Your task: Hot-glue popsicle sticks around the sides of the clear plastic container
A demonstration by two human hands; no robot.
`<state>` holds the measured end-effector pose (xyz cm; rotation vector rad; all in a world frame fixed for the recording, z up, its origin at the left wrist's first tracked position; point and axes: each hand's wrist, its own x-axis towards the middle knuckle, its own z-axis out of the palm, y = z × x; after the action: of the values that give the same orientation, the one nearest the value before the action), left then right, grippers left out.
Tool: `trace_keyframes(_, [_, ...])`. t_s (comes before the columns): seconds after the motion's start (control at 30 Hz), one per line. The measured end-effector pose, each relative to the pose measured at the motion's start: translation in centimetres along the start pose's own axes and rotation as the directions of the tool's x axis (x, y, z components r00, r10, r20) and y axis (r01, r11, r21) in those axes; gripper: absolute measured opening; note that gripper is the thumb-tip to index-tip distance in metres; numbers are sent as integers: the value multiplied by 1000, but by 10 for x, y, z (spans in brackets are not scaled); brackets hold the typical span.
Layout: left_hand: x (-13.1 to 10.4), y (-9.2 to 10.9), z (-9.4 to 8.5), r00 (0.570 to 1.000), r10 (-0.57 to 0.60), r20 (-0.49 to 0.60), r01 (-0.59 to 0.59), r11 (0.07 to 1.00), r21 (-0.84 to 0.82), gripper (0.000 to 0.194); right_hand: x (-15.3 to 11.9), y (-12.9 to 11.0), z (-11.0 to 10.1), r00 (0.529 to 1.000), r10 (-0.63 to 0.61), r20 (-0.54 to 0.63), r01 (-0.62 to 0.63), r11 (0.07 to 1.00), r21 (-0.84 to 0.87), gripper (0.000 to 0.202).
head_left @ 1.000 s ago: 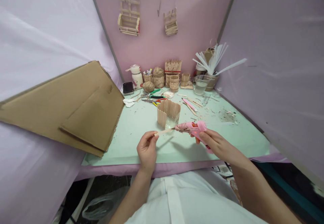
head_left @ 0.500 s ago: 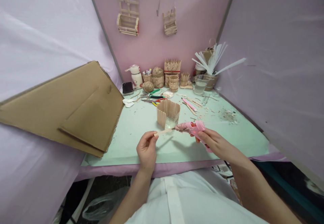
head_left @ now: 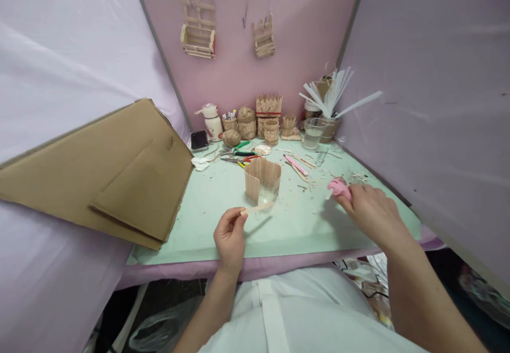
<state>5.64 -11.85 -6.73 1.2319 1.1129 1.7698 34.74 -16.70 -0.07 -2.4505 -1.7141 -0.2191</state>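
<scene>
Between thumb and fingers, my left hand (head_left: 230, 236) pinches one end of a popsicle stick (head_left: 260, 208), which points right over the table. Just behind the stick stands a partly built popsicle-stick box (head_left: 262, 178), with a clear, see-through part low on its front right. Off to the right, my right hand (head_left: 372, 212) is closed around a pink hot glue gun (head_left: 339, 188). The back of the gun faces me, with a pale glue stick end showing, and its nozzle is hidden.
A cardboard sheet (head_left: 143, 183) leans at the left. Pliers (head_left: 243, 152), a pink cutter (head_left: 295, 165) and wood scraps lie behind the box. Along the back wall stand a white flask (head_left: 212, 123), twine balls (head_left: 231, 138), stick holders and a cup of water (head_left: 313, 134).
My right hand has carried the glue gun away from the stick, to the right, and turned it. My left hand holds the popsicle stick in nearly the same place.
</scene>
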Motion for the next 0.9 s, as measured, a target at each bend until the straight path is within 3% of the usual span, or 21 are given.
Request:
trace_keyframes(0.07, [0, 0, 0, 1000, -5, 4, 5, 1000, 12, 17, 8, 15, 14, 996, 90, 1, -89, 992, -87, 52])
trace_keyframes(0.17, [0, 3, -2, 1000, 2, 15, -3, 999, 47, 17, 18, 30, 31, 974, 196, 115, -189, 980, -67, 60])
trace_keyframes(0.3, [4, 10, -5, 994, 79, 76, -84, 994, 75, 12, 23, 37, 36, 956, 221, 192, -218, 975, -34, 66])
trace_keyframes(0.47, [18, 21, -6, 974, 158, 163, -189, 963, 191, 9, 17, 30, 26, 995, 95, 0, -95, 995, -40, 61])
trace_keyframes(0.6, [29, 28, -1, 954, 184, 236, -249, 926, 285, 11, 14, 13, 20, 992, -29, -122, 29, 1000, -1, 45])
trace_keyframes(0.73, [35, 31, 4, 936, 222, 274, -308, 893, 328, 10, 14, -9, 17, 975, -148, -166, 167, 980, 109, 42])
trace_keyframes(0.9, [39, 28, 12, 916, 260, 305, -361, 867, 344, 9, 11, -30, 16, 962, -214, -171, 249, 945, 213, 39])
